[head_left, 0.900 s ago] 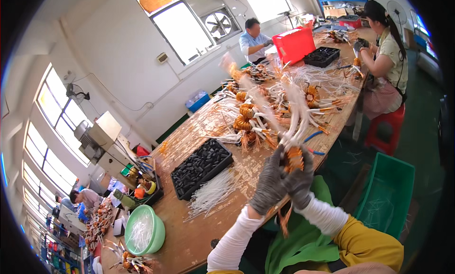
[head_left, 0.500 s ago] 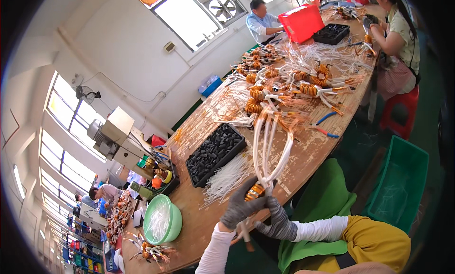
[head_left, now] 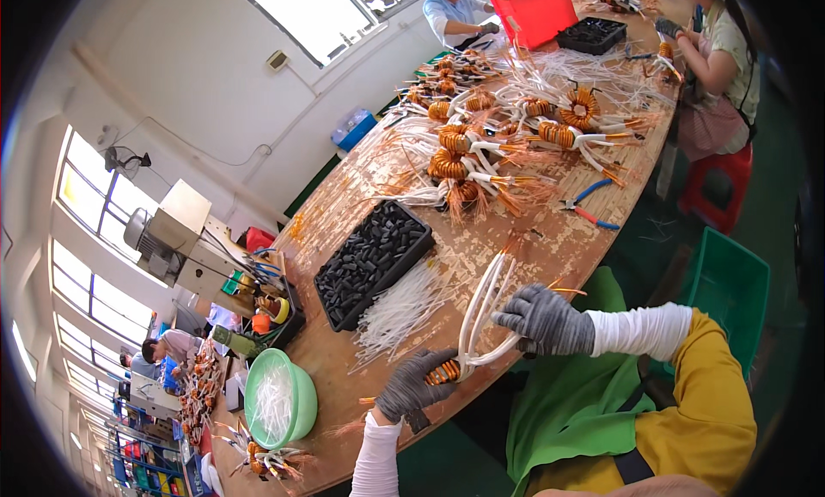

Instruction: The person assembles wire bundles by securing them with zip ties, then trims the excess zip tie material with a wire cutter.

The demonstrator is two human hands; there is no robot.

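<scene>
Here the left hand, in a gray glove, has its fingers wrapped around a copper coil right at the near edge of the worn wooden table, white leads fanning up from it. The right hand, gloved too, sits just beside it, fingers curled in and holding one white lead, with bare copper ends poking out beyond. Any lettering around the room is too small to read, so on to the containers: the black tray is heaped with short black tubes, loose clear strips lie alongside, and the green bowl holds more pale strips. Farther up stands a red box, next to a second tray of dark pieces. By the wall, a blue bin carries clear plastic; off to the right, below the table, there's a green crate.
</scene>
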